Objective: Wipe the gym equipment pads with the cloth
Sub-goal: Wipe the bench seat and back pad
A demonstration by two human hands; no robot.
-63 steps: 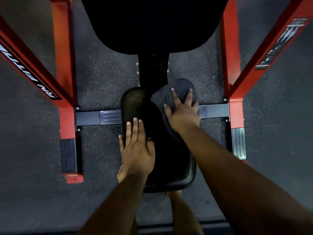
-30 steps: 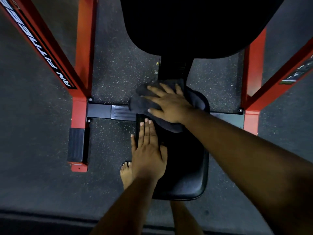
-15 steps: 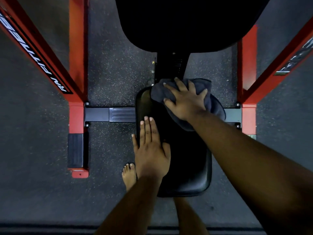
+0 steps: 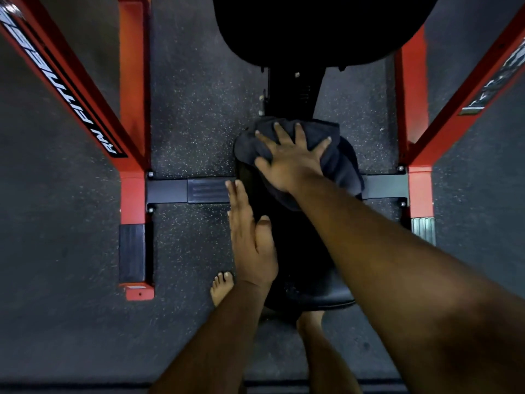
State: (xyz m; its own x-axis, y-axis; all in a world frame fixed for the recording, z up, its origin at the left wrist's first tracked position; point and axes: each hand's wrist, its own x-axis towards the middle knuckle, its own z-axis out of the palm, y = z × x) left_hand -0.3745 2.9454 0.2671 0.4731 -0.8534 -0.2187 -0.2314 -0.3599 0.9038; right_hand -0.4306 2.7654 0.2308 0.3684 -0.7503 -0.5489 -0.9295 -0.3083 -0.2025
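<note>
With spread fingers [image 4: 295, 132] flat on the cloth [image 4: 339, 163], we risk it bunching and sliding off the seat pad [image 4: 309, 291].

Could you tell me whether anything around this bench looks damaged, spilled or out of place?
Nothing stands out: the cloth lies under the right hand on the seat pad, the left hand rests at its edge.

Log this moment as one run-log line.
step: wiping | right hand: pressing cloth on seat pad far end | left hand: flat on pad edge
</note>
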